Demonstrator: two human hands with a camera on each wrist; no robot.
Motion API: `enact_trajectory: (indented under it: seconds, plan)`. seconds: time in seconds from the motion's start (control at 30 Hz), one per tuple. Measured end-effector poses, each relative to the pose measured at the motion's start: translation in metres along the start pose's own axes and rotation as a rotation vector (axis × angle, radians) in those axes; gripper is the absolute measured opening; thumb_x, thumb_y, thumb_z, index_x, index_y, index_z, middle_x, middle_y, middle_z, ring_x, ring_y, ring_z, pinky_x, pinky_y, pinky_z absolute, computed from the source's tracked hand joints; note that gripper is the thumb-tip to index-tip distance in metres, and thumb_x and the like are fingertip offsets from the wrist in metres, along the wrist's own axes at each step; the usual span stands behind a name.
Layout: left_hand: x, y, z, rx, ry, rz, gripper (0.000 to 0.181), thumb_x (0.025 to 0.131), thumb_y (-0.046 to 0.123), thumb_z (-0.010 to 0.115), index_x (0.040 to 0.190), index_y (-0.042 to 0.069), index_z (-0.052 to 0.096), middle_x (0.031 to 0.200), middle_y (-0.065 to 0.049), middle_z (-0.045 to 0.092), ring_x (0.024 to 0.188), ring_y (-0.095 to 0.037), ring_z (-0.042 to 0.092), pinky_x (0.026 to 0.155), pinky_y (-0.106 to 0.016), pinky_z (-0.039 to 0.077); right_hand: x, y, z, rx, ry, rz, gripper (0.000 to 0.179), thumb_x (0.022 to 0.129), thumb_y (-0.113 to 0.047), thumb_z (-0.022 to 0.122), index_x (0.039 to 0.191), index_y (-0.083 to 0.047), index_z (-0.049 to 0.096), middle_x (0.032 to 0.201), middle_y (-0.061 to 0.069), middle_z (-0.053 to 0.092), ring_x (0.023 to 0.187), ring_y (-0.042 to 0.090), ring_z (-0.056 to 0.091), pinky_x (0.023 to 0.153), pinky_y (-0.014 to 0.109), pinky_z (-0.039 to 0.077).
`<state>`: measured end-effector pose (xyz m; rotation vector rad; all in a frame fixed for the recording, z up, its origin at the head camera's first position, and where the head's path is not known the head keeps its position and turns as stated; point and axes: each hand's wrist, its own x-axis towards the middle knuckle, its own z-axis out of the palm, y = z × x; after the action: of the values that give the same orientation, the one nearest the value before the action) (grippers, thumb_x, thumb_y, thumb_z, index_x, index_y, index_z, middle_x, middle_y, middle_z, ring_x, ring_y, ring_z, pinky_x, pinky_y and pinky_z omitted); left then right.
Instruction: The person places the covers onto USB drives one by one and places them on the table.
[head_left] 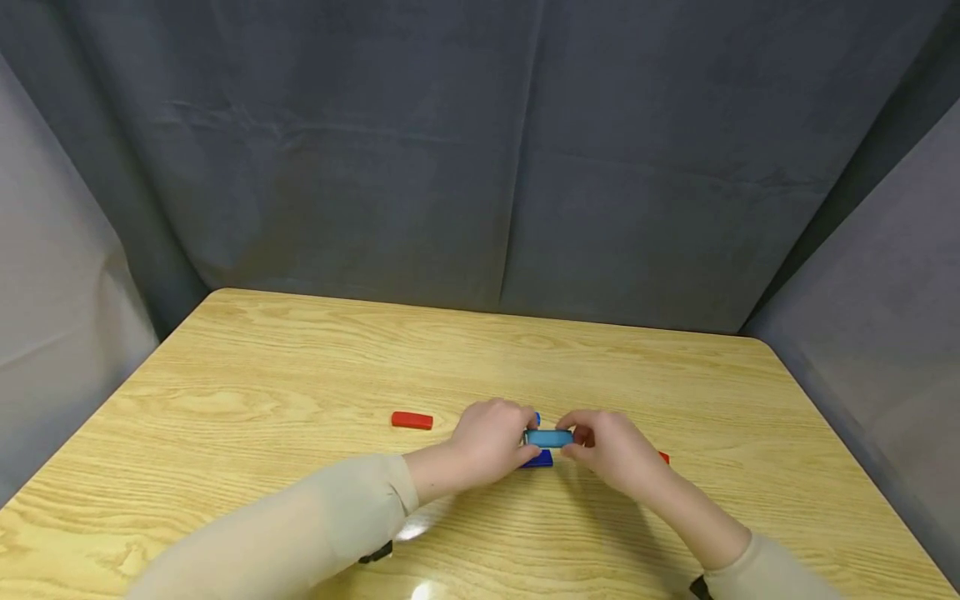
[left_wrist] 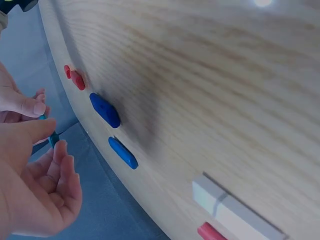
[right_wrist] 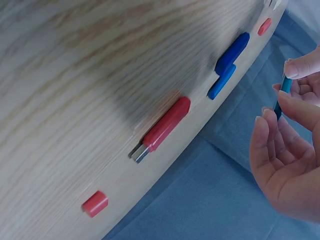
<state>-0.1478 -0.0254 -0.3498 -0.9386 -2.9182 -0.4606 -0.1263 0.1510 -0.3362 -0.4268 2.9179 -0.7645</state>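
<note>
Between my two hands, above the table, is a slim light-blue USB stick (head_left: 548, 438). My left hand (head_left: 491, 440) pinches its left end between thumb and fingers. At the right end, the thumb and fingertips of my right hand (head_left: 611, 450) grip it. Both wrist views show the stick edge-on as a teal sliver, partly covered by the fingers. Under the hands on the table lie a dark blue flat piece (head_left: 537, 459) and a brighter blue slim piece (left_wrist: 123, 152), side by side.
To the right lies a red USB stick (right_wrist: 167, 125) with its metal plug bare, near a short red cap (right_wrist: 95, 203). On the left are a red piece (head_left: 412, 420) and a white bar (left_wrist: 237, 210) with a grey band. Dark curtain (head_left: 480, 167) hangs behind the table (head_left: 300, 358).
</note>
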Motion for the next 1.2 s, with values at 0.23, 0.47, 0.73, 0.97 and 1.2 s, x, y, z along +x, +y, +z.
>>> enact_trajectory:
  seconds: [0.23,0.47,0.73,0.97,1.2]
  plan:
    - [0.014,0.007,0.002,-0.015,-0.043,-0.024,0.015,0.085,0.030,0.068,0.086,0.016,0.067,0.075,0.007,0.063,0.061,-0.004,0.049,0.050,-0.018,0.037,0.003,0.010,-0.003,-0.029,0.007,0.013,0.019,0.081,-0.003,0.069,0.099,-0.002,0.066,0.069,0.001,0.059,0.054,0.009,0.048,0.051,0.022,0.040]
    - [0.028,0.014,0.006,-0.017,-0.067,-0.047,0.015,0.086,0.030,0.067,0.087,0.015,0.066,0.075,0.006,0.062,0.062,-0.006,0.049,0.048,-0.020,0.037,0.006,0.019,-0.007,-0.056,0.027,0.012,0.018,0.081,-0.001,0.068,0.099,0.000,0.065,0.073,0.003,0.063,0.062,0.011,0.053,0.057,0.024,0.045]
    - [0.046,0.022,0.015,0.015,-0.097,-0.076,0.015,0.085,0.028,0.067,0.089,0.014,0.063,0.079,0.005,0.064,0.067,-0.007,0.054,0.052,-0.022,0.042,0.011,0.033,-0.011,-0.072,0.030,0.034,0.020,0.080,0.002,0.067,0.099,0.003,0.064,0.073,0.005,0.063,0.063,0.013,0.053,0.058,0.026,0.046]
    - [0.054,0.026,0.020,0.018,-0.105,-0.077,0.012,0.083,0.019,0.067,0.089,0.012,0.058,0.077,0.003,0.062,0.065,-0.010,0.055,0.050,-0.024,0.042,0.014,0.042,-0.012,-0.100,0.046,0.063,0.026,0.080,0.001,0.066,0.105,0.006,0.060,0.072,0.006,0.059,0.059,0.013,0.048,0.056,0.026,0.042]
    - [0.063,0.033,0.026,0.043,-0.133,-0.080,0.011,0.086,0.019,0.065,0.091,0.013,0.057,0.079,0.002,0.062,0.065,-0.010,0.054,0.052,-0.024,0.043,0.014,0.050,-0.014,-0.093,0.048,0.085,0.017,0.080,0.002,0.065,0.097,0.003,0.062,0.071,0.005,0.059,0.059,0.014,0.049,0.056,0.027,0.042]
